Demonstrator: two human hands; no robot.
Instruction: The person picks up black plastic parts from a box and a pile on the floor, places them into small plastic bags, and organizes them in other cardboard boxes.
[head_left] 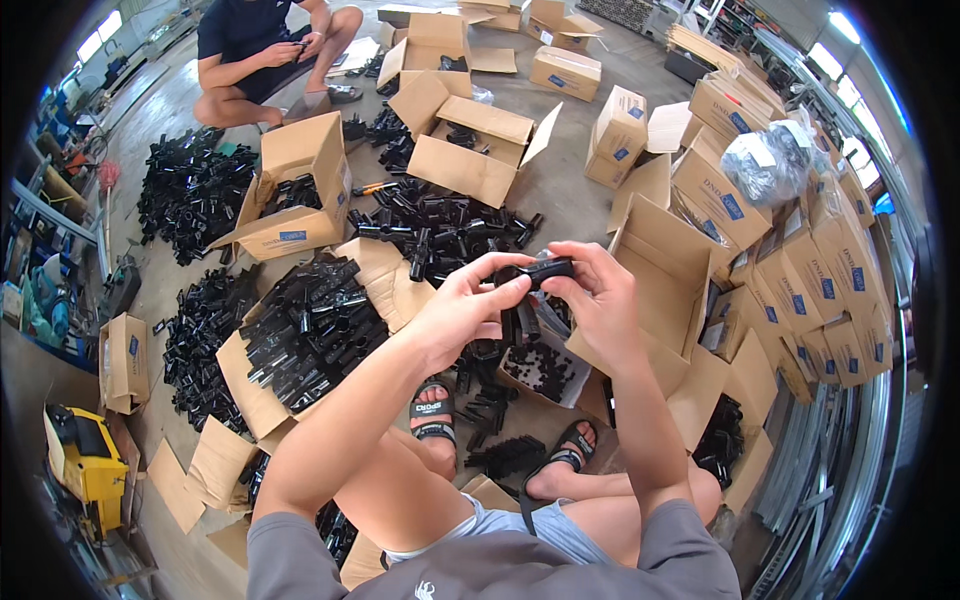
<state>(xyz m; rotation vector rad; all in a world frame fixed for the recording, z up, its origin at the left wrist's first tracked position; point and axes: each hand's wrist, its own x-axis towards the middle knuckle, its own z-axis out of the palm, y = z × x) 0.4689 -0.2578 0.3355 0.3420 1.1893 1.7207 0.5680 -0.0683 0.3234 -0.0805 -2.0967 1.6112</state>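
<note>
Take clock directions from the paired hands. Nearest, note a black tubular fitting (548, 269) held up before the chest, pinched at one end by the left hand (466, 312) and at the other by the right hand (607, 303), with fingers drawn narrow in both. Judge as mid-handling: not yet set down. Just below, at 6 o'clock, see small black knobs (542, 368) gathered in a carton; impossible to tell any link with the held fitting. At 3 o'clock, beside the right forearm, observe an open carton (652, 290). Near the left forearm, at 9 o'clock, find long black fittings (315, 330) massed on opened cardboard; count as apparently collected. Compare with a loose heap (455, 230) on the floor at 10 o'clock, read as probable work left. Farther along 10 o'clock, note a flapped carton (310, 230) partly filled; at 11 o'clock, a wide-flapped carton (455, 172) with dark parts inside. At 3 o'clock, see stacked cartons (800, 275), possibly finished, with contents hidden. Farthest, between 10 and 11 o'clock, observe a crouching co-worker (242, 38) with a small dark part in hand. Overall, judge as partway, with much unboxed.
</note>
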